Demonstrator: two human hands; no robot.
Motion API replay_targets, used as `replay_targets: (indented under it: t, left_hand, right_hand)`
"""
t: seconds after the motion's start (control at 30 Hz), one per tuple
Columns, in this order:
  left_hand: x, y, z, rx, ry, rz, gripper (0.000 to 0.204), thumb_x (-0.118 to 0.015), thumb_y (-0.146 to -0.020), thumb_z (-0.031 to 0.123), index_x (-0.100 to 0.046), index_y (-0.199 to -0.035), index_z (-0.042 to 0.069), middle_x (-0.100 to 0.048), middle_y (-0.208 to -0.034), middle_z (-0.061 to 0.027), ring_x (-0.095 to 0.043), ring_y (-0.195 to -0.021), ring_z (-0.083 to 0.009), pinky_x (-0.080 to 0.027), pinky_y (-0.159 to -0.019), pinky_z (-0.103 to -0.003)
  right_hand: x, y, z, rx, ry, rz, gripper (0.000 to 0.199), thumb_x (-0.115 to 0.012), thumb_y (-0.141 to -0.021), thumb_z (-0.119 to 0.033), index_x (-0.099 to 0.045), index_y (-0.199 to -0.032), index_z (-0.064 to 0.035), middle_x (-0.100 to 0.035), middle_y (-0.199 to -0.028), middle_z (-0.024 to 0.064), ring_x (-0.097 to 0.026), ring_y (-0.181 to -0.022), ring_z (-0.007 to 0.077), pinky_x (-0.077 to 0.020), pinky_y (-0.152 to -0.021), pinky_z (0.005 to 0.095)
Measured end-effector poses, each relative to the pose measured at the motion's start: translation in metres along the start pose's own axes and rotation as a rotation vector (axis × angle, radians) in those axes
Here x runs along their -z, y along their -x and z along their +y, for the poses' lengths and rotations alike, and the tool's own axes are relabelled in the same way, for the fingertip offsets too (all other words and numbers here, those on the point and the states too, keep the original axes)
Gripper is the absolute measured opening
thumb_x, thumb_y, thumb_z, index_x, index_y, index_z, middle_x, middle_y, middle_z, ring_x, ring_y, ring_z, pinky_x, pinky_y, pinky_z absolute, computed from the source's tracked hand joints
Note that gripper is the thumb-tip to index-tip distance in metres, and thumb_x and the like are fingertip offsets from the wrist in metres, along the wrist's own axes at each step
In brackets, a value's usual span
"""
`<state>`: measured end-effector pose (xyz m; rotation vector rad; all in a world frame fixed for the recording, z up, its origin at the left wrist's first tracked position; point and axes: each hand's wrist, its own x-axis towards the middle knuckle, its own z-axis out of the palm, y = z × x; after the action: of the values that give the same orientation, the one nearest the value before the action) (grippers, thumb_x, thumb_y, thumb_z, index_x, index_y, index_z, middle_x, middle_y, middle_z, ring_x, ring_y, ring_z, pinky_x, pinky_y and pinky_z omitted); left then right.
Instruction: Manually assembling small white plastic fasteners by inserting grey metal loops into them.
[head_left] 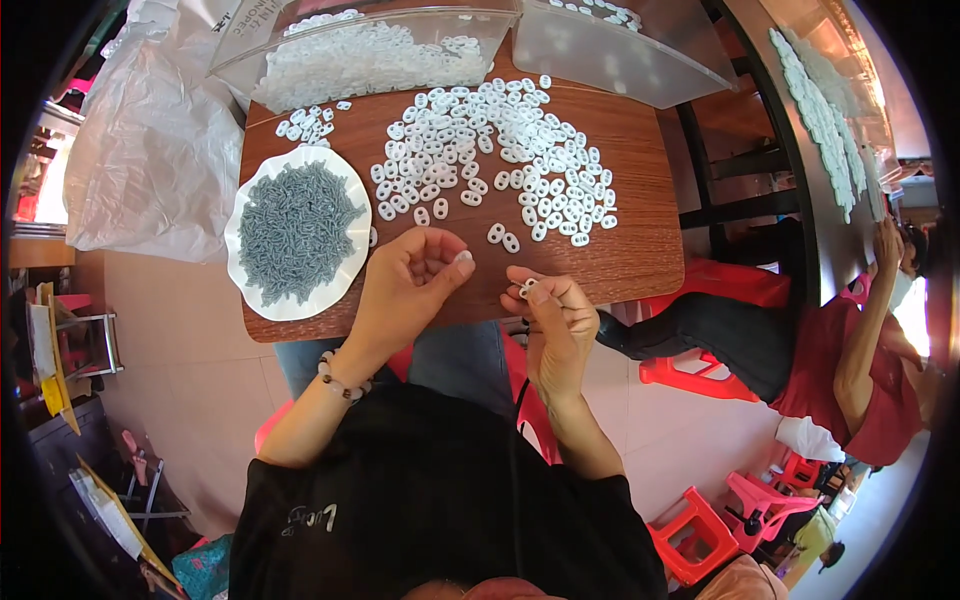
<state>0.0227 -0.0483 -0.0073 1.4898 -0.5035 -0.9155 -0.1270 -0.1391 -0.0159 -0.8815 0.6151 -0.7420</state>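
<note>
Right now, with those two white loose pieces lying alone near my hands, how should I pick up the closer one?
Take the nearer white two-hole piece by its long sides, pinching across the narrow waist from above. It lies flat on the wooden table with bare wood around it, apart from its neighbour. The right hand already holds a piece; the left hand seems freer.

Plate (pixel 352 200) of clips (pixel 296 232) left on table (pixel 640 250) — loose pieces (pixel 500 150) right, bins (pixel 370 50) behind.

Bright, even daylight; glare whitens the far right edge; soft shadows; fisheye bends edges toward a black rim; centre sharp
</note>
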Motion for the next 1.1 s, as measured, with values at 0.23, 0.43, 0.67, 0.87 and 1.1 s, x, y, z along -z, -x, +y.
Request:
replay_targets:
  t: [0.23, 0.43, 0.67, 0.87, 1.1]
  left_hand:
    - [0.006, 0.019, 0.005, 0.305, 0.458, -0.128, 0.018, -0.064, -0.089, 0.011, -0.062, -0.105, 0.003, -0.064, -0.09, -0.0011, -0.059, -0.08, -0.0065, -0.048, -0.071, -0.02]
    - [0.011, 0.023, -0.005, 0.345, 0.679, -0.144, 0.02, -0.062, -0.09, 0.009, -0.06, -0.109, 0.004, -0.064, -0.098, -0.0029, -0.062, -0.085, -0.0094, -0.051, -0.075, -0.021]
    - [0.011, 0.033, -0.011, 0.441, 0.722, -0.157, 0.028, -0.06, -0.091, 0.01, -0.059, -0.118, 0.002, -0.065, -0.096, -0.0041, -0.062, -0.084, -0.0098, -0.051, -0.073, -0.021]
    - [0.012, 0.038, -0.013, 0.459, 0.784, -0.188, 0.028, -0.058, -0.093, 0.01, -0.058, -0.12, 0.002, -0.065, -0.098, -0.0044, -0.061, -0.085, -0.0103, -0.051, -0.074, -0.022]
    - [0.011, 0.04, -0.008, 0.423, 0.799, -0.222, 0.027, -0.058, -0.093, 0.01, -0.059, -0.118, 0.001, -0.065, -0.099, -0.0039, -0.061, -0.085, -0.009, -0.05, -0.073, -0.021]
  right_hand:
    - [-0.003, 0.004, -0.001, 0.002, 0.009, -0.029, 0.011, -0.059, -0.091, -0.009, -0.059, -0.091, 0.0016, -0.062, -0.108, 0.0216, -0.064, -0.085, 0.0179, -0.0545, -0.081, 0.032]
    - [-0.007, 0.006, -0.002, 0.015, 0.019, -0.029, 0.009, -0.06, -0.09, -0.007, -0.059, -0.091, 0.0013, -0.062, -0.109, 0.0219, -0.065, -0.085, 0.0181, -0.0543, -0.081, 0.0316]
    - [-0.011, 0.009, -0.003, 0.024, 0.059, -0.06, 0.008, -0.059, -0.09, -0.006, -0.059, -0.09, 0.0018, -0.062, -0.109, 0.0222, -0.065, -0.085, 0.0183, -0.0538, -0.082, 0.0312]
    - [-0.014, 0.011, -0.003, 0.004, 0.085, -0.097, 0.007, -0.06, -0.089, -0.005, -0.059, -0.09, 0.0013, -0.061, -0.111, 0.0231, -0.064, -0.089, 0.0194, -0.0526, -0.086, 0.034]
    - [-0.024, 0.015, -0.005, -0.014, 0.094, -0.143, 0.006, -0.059, -0.089, -0.005, -0.059, -0.088, 0.0014, -0.06, -0.114, 0.0245, -0.063, -0.096, 0.0225, -0.0508, -0.088, 0.0362]
